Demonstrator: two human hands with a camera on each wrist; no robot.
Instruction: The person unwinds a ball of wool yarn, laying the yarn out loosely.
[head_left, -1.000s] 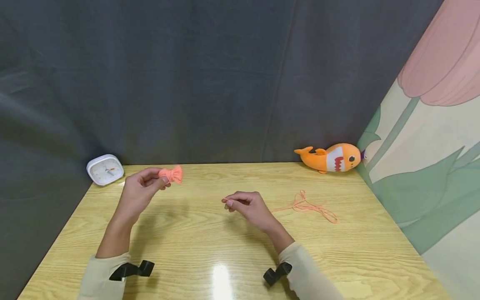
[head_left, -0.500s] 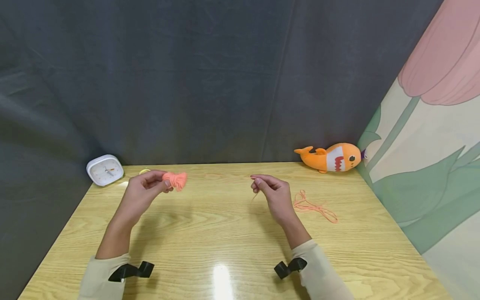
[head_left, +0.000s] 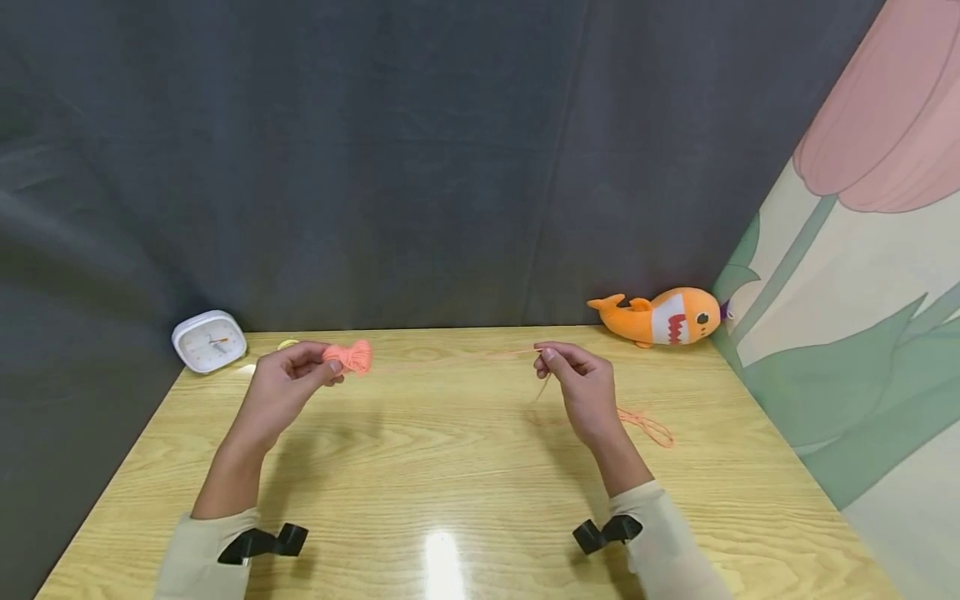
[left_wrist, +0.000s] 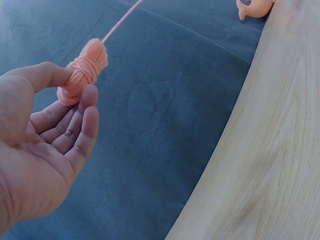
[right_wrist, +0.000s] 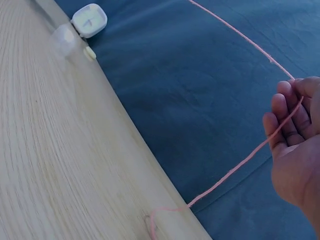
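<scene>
Between thumb and fingertips my left hand [head_left: 285,387] pinches a small wound bundle of coral yarn [head_left: 351,357], raised above the table. In the left wrist view the yarn bundle [left_wrist: 84,72] shows wraps around its middle, and one strand runs out of its top. My right hand [head_left: 585,392] pinches that yarn strand [head_left: 510,352], which stretches between the two hands. Below the right fingertips the strand [right_wrist: 240,165] trails down to the table, as the right wrist view shows. A loose tangle of the same yarn [head_left: 647,425] lies on the tabletop, partly hidden behind my right forearm.
A white clock [head_left: 209,342] stands at the back left corner of the wooden table [head_left: 420,467]. Near it, a small yellow object [head_left: 288,343] sits behind my left hand. An orange plush toy [head_left: 660,318] lies at the back right, before a dark curtain [head_left: 405,167].
My right hand has moved right and upward away from the left, drawing the strand out between them. The left hand and the bundle have shifted only slightly.
</scene>
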